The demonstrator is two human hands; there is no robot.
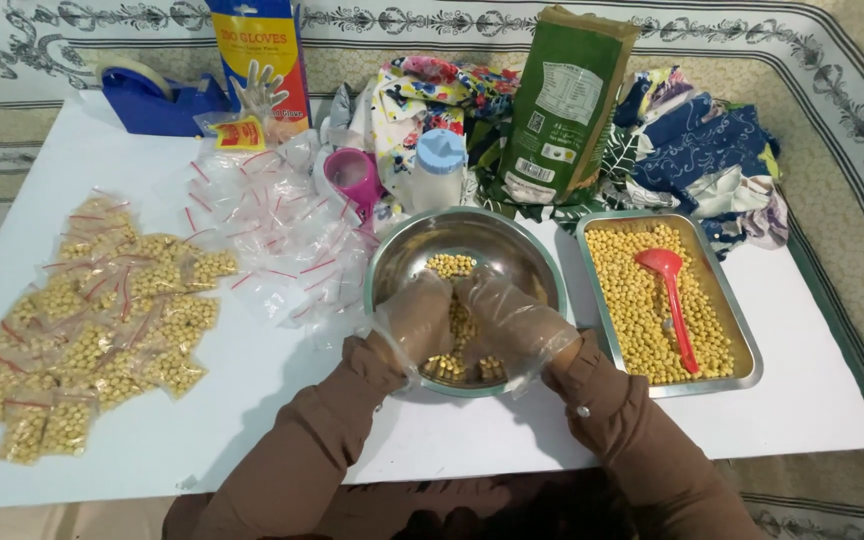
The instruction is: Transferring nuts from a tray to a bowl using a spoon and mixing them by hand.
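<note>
A steel bowl [512, 235] with yellow chickpeas [449, 264] in it sits at the middle of the white table. Both my hands wear loose clear plastic gloves and reach into the bowl. My left hand [414, 322] and my right hand [512, 318] lie side by side on the chickpeas at the bowl's near side, fingers curled down among them. Whether either hand grips anything is hidden by the gloves. Brown sleeves cover both my arms.
A steel tray [744, 345] of chickpeas with a red spoon [674, 300] lies to the right. Several filled small bags [102, 320] are heaped at left, empty zip bags [272, 235] beside them. Behind stand a green packet [564, 100], white bottle [439, 170], pink cup [352, 175], glove pack [262, 60], blue tape dispenser [157, 100] and cloths [692, 150].
</note>
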